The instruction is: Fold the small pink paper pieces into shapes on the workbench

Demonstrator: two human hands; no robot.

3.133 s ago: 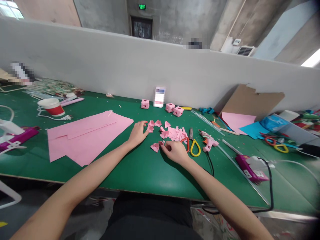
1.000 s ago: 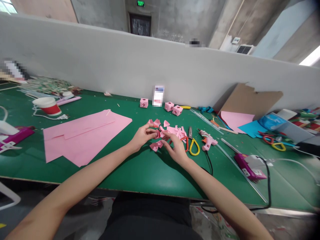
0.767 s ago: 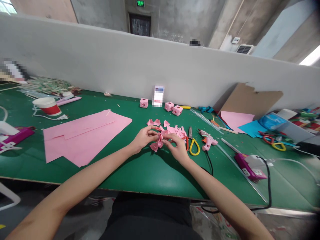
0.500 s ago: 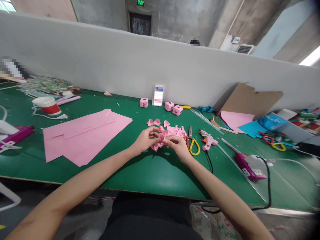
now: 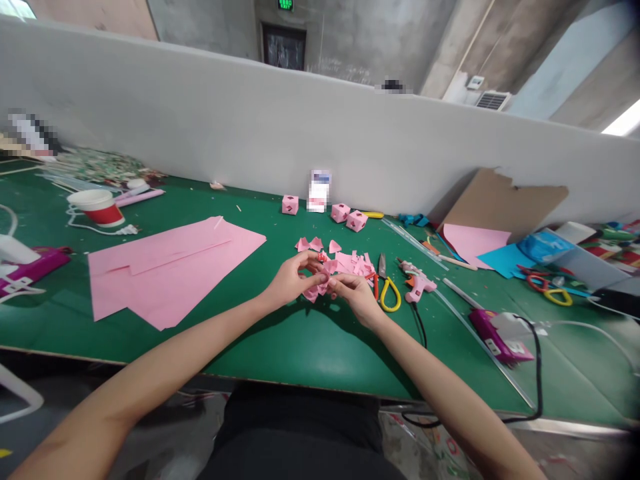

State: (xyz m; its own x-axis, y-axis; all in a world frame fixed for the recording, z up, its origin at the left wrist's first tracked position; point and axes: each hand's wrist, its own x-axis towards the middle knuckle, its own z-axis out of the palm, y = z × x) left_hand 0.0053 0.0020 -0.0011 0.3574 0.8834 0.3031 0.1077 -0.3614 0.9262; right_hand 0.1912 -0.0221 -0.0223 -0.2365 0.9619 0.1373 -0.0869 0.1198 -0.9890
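Observation:
Between both hands is a folded pink paper piece (image 5: 313, 293), partly covered by the fingers. My left hand (image 5: 299, 277) is closed on its left and upper side. On the other side, the thumb and fingers of my right hand (image 5: 354, 291) pinch its edge. Just beyond lie pink paper scraps (image 5: 354, 263) and small folded pink pieces (image 5: 315, 244). Scissors with yellow and red handles (image 5: 389, 295) rest by my right hand, next to a pink glue gun (image 5: 419, 285). Farther back stand pink paper cubes (image 5: 290, 205) with diamond-shaped holes.
Large pink paper sheets (image 5: 170, 280) lie on the green table (image 5: 300, 353) at left, below a red-and-white cup (image 5: 97, 208). At right are a purple power strip (image 5: 500, 337) with a black cable, more scissors (image 5: 557, 295) and cardboard (image 5: 505, 200). A grey partition (image 5: 225, 127) rises behind.
The fingers of both hands have shifted slightly around the pink paper piece, which has turned a little. The whole view has moved slightly; everything else lies as before.

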